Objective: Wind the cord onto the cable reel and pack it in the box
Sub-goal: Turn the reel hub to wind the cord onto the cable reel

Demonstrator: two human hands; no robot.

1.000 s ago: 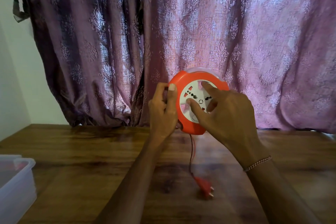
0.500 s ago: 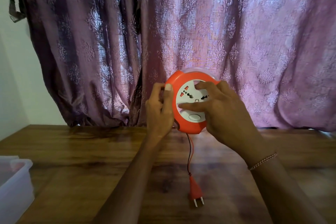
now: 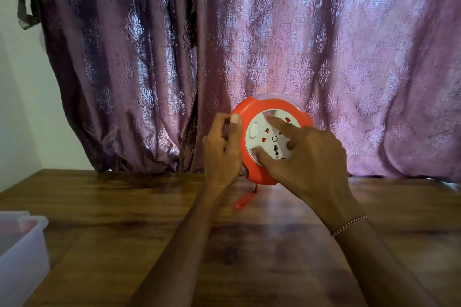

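A round orange cable reel with a white socket face is held upright above the wooden table. My left hand grips its left rim, thumb on the front edge. My right hand rests on the white face, with the fingers spread over the sockets. Only a short bit of dark cord shows under the reel. The orange plug hangs there, blurred, just above the tabletop. A translucent plastic box sits at the table's left edge.
A purple patterned curtain hangs close behind the reel and reaches down to the table's far edge. A pale wall stands at the left.
The white face has turned under my right hand. The cord has shortened a lot: the plug rose from the tabletop to just below the reel.
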